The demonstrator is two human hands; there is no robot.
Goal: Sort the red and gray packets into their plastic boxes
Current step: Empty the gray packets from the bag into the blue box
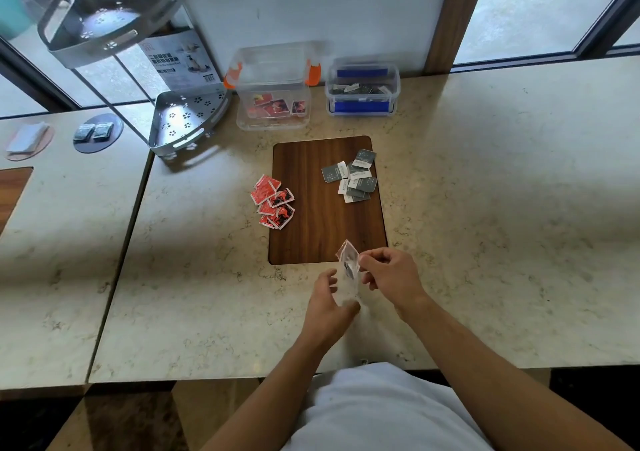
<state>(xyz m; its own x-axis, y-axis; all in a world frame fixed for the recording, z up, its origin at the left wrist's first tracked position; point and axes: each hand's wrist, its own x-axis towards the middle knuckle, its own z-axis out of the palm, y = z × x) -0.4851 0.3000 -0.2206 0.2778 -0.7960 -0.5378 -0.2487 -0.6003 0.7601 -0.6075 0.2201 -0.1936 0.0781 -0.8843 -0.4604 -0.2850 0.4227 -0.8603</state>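
Observation:
Several red packets [272, 201] lie in a heap at the left edge of a dark wooden inlay [322, 232]. Several gray packets [353, 177] lie heaped on its upper right. At the back stand two clear plastic boxes: the orange-clipped box [273, 118] with red packets inside, and the blue-clipped box [362, 109] with gray packets inside. Near the table's front, my left hand [327, 307] and my right hand [389, 274] together hold a small clear plastic bag [349, 270]. The bag's contents are blurred.
A gray metal corner shelf rack [180, 121] stands at the back left, with a printed carton [173, 66] behind it. The neighbouring table on the left carries a dark round coaster [98, 132] with two small packs and a pale coaster [29, 140]. Windows run behind the marble tabletop [485, 208].

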